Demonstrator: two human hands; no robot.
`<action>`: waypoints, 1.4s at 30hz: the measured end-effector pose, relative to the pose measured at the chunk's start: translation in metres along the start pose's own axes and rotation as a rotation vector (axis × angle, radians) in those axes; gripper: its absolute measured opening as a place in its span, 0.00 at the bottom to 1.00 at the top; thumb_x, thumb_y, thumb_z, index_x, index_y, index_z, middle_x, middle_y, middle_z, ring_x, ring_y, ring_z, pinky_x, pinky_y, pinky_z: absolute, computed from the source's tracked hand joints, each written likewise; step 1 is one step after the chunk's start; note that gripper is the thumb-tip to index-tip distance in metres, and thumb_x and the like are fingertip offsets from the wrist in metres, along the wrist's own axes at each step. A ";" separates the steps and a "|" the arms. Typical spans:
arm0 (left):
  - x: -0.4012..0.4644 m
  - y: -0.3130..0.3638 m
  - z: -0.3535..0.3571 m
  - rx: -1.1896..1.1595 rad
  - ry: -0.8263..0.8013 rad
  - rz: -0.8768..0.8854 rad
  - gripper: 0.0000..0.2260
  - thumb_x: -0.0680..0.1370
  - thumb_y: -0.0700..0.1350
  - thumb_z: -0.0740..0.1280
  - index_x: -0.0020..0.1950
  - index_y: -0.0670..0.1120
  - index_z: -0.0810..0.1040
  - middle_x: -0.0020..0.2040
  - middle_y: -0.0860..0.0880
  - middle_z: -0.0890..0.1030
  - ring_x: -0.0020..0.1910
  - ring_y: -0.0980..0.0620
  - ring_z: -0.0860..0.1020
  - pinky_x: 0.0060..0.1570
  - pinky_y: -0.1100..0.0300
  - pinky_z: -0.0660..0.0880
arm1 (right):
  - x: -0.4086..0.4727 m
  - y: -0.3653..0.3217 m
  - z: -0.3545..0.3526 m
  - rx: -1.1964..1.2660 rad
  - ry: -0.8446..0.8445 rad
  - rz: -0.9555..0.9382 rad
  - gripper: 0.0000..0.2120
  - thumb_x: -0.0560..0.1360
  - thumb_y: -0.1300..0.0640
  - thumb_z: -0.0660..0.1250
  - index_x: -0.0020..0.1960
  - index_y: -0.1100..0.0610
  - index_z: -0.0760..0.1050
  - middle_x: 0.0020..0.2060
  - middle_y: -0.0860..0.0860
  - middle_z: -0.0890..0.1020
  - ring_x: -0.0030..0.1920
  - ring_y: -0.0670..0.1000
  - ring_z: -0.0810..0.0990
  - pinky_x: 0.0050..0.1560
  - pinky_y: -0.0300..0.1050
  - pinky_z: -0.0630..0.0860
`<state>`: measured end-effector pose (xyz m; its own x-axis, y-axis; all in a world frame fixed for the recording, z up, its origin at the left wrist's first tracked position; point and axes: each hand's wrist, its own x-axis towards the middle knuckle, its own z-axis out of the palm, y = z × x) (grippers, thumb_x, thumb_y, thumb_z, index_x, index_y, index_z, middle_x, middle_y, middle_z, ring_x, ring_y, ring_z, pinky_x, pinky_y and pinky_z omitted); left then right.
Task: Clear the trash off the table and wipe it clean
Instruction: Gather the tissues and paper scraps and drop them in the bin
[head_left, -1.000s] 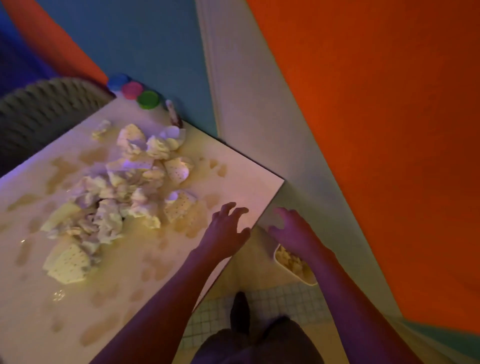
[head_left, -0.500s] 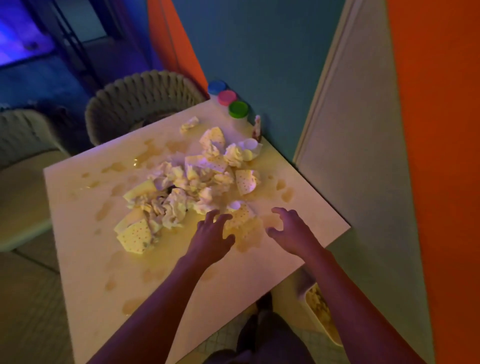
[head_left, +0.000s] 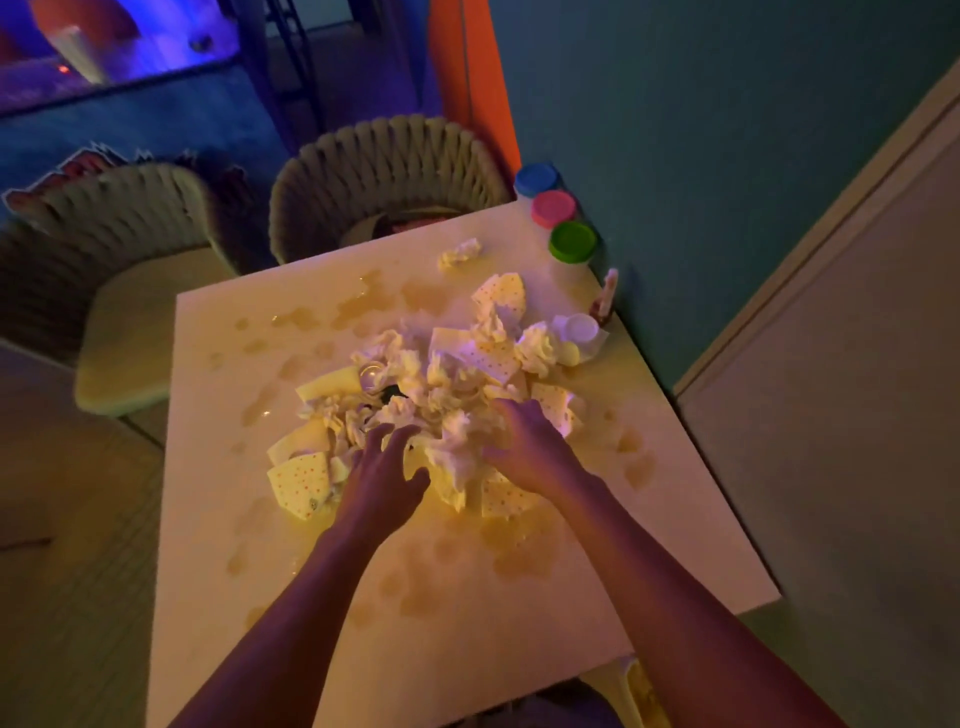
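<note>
A heap of crumpled paper napkins (head_left: 457, 395), some plain and some dotted, too tangled to count, covers the middle of the square white table (head_left: 218, 519) and reaches toward its far right corner. Both hands are on the near side of the heap: the left hand (head_left: 382, 480) has its fingers spread and lightly bent, tips touching the paper, while the right hand (head_left: 527, 452) lies on the crumpled paper with its fingers curved down into it; whether it actually grips anything cannot be told. One small loose wad (head_left: 458, 253) sits apart near the far edge. Three tubs stand in a row at the far right corner, with a blue lid (head_left: 536, 179), a pink lid (head_left: 552, 208) and a green lid (head_left: 572, 240). Many wet patches (head_left: 358, 306) dot the tabletop all around the heap. Two woven chairs (head_left: 387, 163) stand beyond the far edge.
</note>
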<state>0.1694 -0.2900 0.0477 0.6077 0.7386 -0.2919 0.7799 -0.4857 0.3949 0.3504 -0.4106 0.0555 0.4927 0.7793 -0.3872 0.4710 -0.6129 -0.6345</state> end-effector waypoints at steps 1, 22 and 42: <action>0.003 -0.001 -0.002 0.001 0.005 -0.018 0.27 0.76 0.49 0.71 0.74 0.54 0.68 0.75 0.46 0.64 0.69 0.37 0.68 0.64 0.46 0.69 | 0.009 -0.004 -0.001 0.002 -0.008 -0.019 0.32 0.75 0.47 0.68 0.76 0.48 0.61 0.71 0.54 0.64 0.66 0.58 0.73 0.61 0.53 0.75; 0.202 0.041 -0.057 0.043 0.031 0.175 0.26 0.77 0.49 0.67 0.74 0.56 0.66 0.73 0.49 0.65 0.66 0.40 0.69 0.59 0.47 0.75 | 0.176 -0.041 -0.052 -0.179 0.190 0.078 0.25 0.75 0.52 0.64 0.71 0.51 0.66 0.68 0.54 0.65 0.66 0.62 0.66 0.62 0.55 0.71; 0.394 0.087 -0.008 0.265 -0.080 0.279 0.26 0.80 0.43 0.63 0.78 0.53 0.61 0.78 0.48 0.62 0.71 0.41 0.66 0.55 0.46 0.75 | 0.243 0.006 -0.049 -0.148 0.127 0.100 0.23 0.71 0.54 0.70 0.66 0.47 0.74 0.59 0.54 0.76 0.58 0.59 0.78 0.55 0.50 0.76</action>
<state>0.4754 -0.0375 -0.0258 0.8033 0.5274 -0.2765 0.5885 -0.7742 0.2332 0.5085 -0.2314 -0.0093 0.6264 0.6968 -0.3495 0.5131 -0.7060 -0.4881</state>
